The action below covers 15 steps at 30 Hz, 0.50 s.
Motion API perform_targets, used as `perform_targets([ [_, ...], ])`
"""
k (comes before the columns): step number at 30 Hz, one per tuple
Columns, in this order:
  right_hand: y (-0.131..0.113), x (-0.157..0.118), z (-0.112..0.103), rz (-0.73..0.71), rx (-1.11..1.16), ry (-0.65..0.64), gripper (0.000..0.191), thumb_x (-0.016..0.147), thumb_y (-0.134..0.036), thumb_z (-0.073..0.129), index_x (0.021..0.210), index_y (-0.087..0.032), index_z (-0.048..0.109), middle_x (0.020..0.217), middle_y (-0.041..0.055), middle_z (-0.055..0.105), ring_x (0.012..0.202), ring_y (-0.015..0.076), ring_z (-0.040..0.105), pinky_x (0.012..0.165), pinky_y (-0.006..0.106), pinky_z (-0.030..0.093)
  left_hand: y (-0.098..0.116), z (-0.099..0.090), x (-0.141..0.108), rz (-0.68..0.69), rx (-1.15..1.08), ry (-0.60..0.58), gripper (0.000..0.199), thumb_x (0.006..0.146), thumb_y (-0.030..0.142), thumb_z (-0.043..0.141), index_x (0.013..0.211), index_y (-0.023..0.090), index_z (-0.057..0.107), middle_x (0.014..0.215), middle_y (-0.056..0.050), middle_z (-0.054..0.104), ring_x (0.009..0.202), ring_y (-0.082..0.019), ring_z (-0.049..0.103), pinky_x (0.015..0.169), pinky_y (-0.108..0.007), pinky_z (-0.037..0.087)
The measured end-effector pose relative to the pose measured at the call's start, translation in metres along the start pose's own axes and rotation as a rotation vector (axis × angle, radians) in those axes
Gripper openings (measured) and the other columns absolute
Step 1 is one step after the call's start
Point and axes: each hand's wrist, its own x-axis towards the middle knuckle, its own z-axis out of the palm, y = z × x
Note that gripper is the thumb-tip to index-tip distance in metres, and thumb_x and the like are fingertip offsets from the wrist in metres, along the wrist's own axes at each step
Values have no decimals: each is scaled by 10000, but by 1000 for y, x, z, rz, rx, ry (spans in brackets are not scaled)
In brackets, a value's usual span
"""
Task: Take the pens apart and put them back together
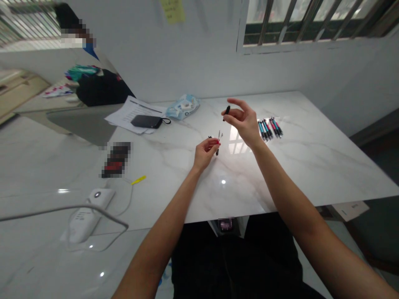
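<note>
Pens [269, 129] block the way past the right hand [245, 123].

White marble tabletop [314, 174], grey-veined (softly so); pens [269, 128] banded teal, red and black.

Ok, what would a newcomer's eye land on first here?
The raised hands come first, above a white marble table: the left hand pinches a thin pen part, and the right hand holds a small black pen piece in its fingers. Just beyond the right hand, a tight row of teal and black pens lies on the marble. Toward the back left, a black pouch sits on papers.
</note>
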Motion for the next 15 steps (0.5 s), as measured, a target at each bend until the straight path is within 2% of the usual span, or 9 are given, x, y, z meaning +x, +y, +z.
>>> perform_targets([
  [3, 24, 9, -12, -1, -38, 103, 533, 938, -496, 778, 1411, -273, 674, 1179, 88, 812, 1029, 235, 784, 912, 396, 646, 1, -1, 1, -5, 11, 21, 324, 781, 378, 899, 1027, 190, 802, 974, -65, 824, 887, -179, 771, 864, -328, 613],
  [6, 58, 1, -20, 107, -225, 146, 402, 890, -360, 785, 1269, -229, 759, 1102, 80, 813, 883, 220, 781, 875, 416, 646, 4, -2, 0, -13, 13, 43, 302, 794, 349, 880, 1037, 189, 801, 982, -64, 822, 893, -176, 766, 858, -322, 610],
  [8, 78, -11, -19, 198, -407, 107, 332, 869, -265, 770, 1190, -186, 799, 1049, 86, 808, 809, 214, 764, 891, 439, 641, 6, -2, -1, -19, 16, 51, 289, 798, 339, 872, 1036, 190, 801, 987, -65, 823, 901, -180, 766, 853, -320, 609],
  [10, 91, -21, -14, 258, -545, 31, 334, 866, -188, 736, 1189, -152, 811, 1048, 103, 804, 791, 211, 749, 916, 447, 636, 8, -2, -2, -29, 22, 54, 285, 798, 338, 867, 1033, 191, 801, 987, -64, 823, 889, -179, 763, 842, -317, 608],
  [15, 99, -30, -3, 232, -706, -88, 383, 896, -164, 716, 1265, -119, 804, 1173, 162, 782, 818, 212, 730, 980, 446, 620, 9, -3, -1, -37, 35, 63, 282, 801, 349, 863, 1016, 185, 788, 989, -61, 815, 863, -171, 757, 831, -312, 606],
])
